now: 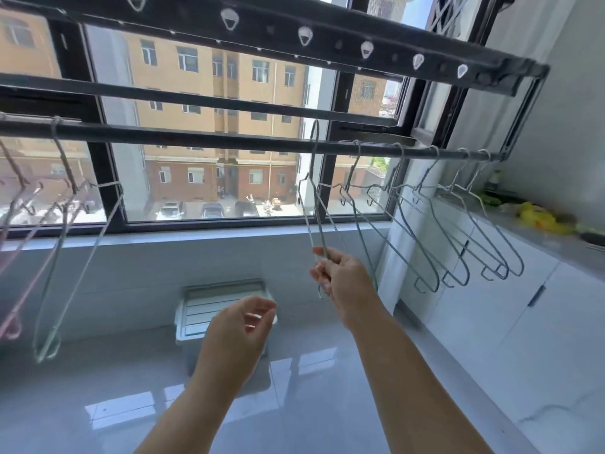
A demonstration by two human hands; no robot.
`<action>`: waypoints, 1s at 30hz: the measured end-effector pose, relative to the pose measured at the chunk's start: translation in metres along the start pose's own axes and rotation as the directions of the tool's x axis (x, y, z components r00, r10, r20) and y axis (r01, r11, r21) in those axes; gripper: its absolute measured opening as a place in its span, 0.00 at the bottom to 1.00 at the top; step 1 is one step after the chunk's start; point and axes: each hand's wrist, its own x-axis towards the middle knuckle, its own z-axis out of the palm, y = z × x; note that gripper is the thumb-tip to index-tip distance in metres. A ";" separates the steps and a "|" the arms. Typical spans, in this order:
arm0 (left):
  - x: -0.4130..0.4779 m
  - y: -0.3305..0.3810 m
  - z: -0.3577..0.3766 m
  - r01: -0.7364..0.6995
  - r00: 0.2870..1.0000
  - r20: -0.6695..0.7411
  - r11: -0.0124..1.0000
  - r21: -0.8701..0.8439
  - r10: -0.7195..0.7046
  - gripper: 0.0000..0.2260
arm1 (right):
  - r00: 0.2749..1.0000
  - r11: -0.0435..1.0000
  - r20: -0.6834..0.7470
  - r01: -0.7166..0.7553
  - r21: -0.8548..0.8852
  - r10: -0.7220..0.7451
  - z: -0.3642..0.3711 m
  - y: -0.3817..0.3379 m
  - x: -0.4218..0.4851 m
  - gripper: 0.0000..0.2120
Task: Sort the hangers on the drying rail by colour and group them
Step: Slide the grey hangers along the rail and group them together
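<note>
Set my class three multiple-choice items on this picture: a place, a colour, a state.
1. Where on the rail do the pink hangers hang? A far left B far right C middle
2. What colour is the hanger in the right hand? A pink B grey C yellow
3. The left hand is: A gripping a hanger B open, holding nothing C pressing the rail
Key: A, they show at the left edge; B, its wire is grey; B, nothing lies in it.

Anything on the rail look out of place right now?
One pale green hanger hangs beside the pink hangers at the left. The right hand holds a grey hanger apart from the grey group.
</note>
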 end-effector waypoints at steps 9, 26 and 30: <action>-0.011 -0.004 0.018 0.062 0.996 -0.068 0.998 -0.006 -0.063 0.07 | 0.998 1.000 0.059 -0.026 -0.005 0.026 -0.019 0.025 0.003 0.11; -0.006 -0.016 -0.125 0.162 0.833 -0.545 0.901 0.402 0.093 0.24 | 0.881 0.697 0.067 0.415 -0.585 -0.468 0.072 0.028 -0.030 0.21; -0.019 -0.044 -0.169 0.320 0.850 -0.519 0.868 0.380 -0.086 0.25 | 0.851 0.718 0.436 0.497 -0.487 -0.293 0.162 0.044 -0.044 0.19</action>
